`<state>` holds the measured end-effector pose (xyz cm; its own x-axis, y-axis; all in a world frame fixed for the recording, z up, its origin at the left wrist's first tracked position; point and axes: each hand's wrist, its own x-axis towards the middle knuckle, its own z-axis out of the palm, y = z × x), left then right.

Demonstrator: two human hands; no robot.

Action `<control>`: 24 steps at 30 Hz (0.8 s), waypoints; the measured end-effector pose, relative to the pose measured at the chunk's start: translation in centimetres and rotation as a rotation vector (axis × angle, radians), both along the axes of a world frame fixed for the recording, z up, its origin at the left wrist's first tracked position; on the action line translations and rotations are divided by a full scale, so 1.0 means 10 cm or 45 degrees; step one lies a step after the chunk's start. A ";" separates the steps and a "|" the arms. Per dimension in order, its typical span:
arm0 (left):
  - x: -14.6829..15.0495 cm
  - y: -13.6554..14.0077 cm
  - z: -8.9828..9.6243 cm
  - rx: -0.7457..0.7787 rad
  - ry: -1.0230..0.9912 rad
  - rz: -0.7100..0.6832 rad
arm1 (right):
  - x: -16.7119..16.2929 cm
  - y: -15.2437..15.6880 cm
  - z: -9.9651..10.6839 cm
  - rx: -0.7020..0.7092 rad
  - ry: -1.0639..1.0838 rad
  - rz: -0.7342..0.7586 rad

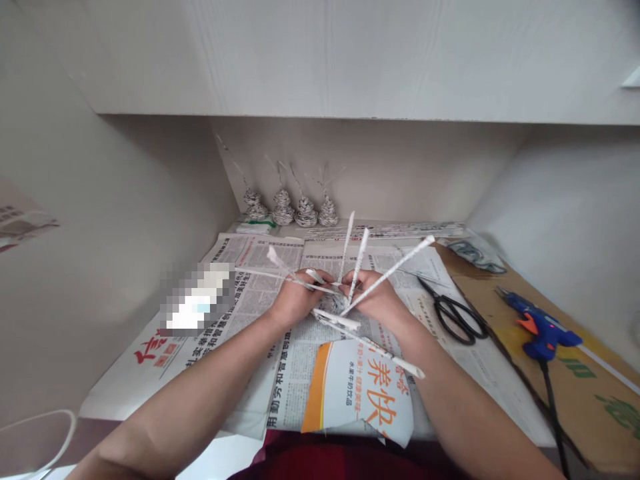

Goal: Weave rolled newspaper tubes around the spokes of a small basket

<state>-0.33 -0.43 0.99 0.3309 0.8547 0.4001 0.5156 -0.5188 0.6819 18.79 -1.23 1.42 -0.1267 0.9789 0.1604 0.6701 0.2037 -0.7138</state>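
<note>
Between my two hands is a small woven piece of rolled newspaper strips (329,307), with several stiff paper tubes sticking out around it. My left hand (299,298) grips its left side, fingers closed round the paper strips. On the far right side, my right hand (370,293) has its fingers pinched on the strips. One long paper tube (385,275) slants up to the right past my right hand; another (390,355) points down to the right. Some fingertips are hidden behind the tubes.
Newspaper sheets (250,313) cover the table, with a printed orange and white wrapper (340,393) near me. To the right lie black scissors (457,317) and a blue glue gun (543,327) on cardboard (590,427). Several woven gourd shapes (306,212) and paper tubes (390,231) are at the back, under an overhanging panel (320,80).
</note>
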 end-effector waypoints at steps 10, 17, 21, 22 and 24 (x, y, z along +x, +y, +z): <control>0.00 -0.04 0.02 -0.284 -0.044 0.035 | -0.09 0.01 -0.07 -0.043 0.141 0.052; 0.01 0.01 -0.01 -0.385 -0.159 -0.017 | -0.10 -0.03 -0.09 0.072 0.046 -0.005; 0.02 0.02 -0.05 -0.340 -0.138 0.080 | -0.11 -0.05 -0.02 0.031 0.036 0.017; 0.03 0.02 -0.06 -0.299 -0.096 0.102 | -0.11 -0.05 -0.02 0.027 0.042 0.036; 0.03 0.01 -0.07 -0.213 0.003 0.138 | -0.11 -0.05 -0.01 0.041 0.059 0.062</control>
